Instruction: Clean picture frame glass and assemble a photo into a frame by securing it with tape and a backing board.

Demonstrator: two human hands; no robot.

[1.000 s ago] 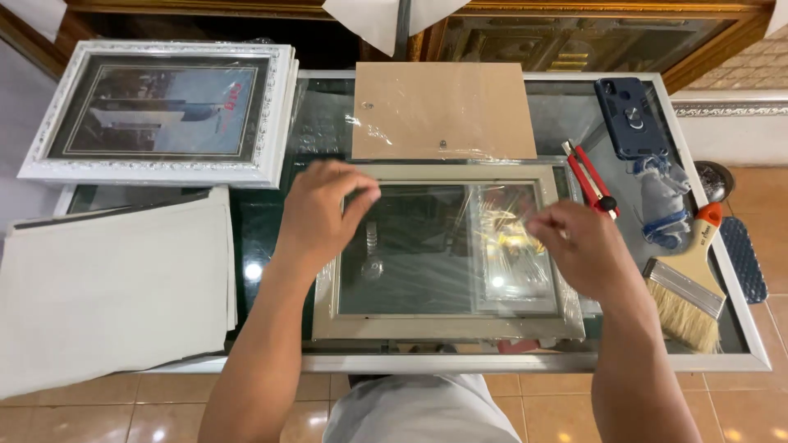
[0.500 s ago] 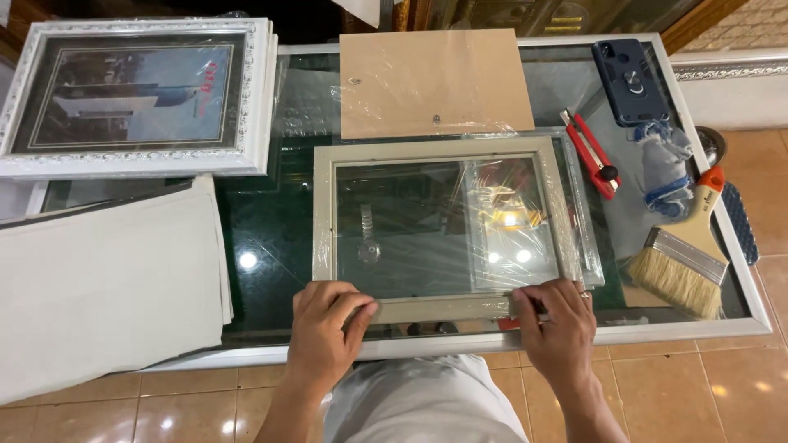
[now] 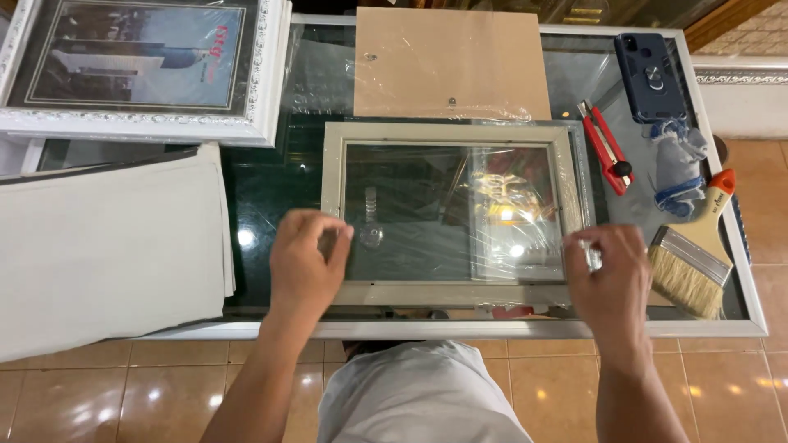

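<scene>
Left hand (image 3: 305,261) and right hand (image 3: 606,275) grasping the frame's (image 3: 453,134) side edges; brush (image 3: 694,256) just beside

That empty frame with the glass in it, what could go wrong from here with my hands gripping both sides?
The empty frame holds a loose-looking glass pane; tilting could let it slip. Left hand and right hand grip plastic-wrapped edges, which may be slick. Swinging right could knock the paintbrush or utility knife.

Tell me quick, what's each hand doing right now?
Left hand: fingers curled on the pale rectangular glass-fronted picture frame, left side.
Right hand: fingers gripping its right side.
</scene>
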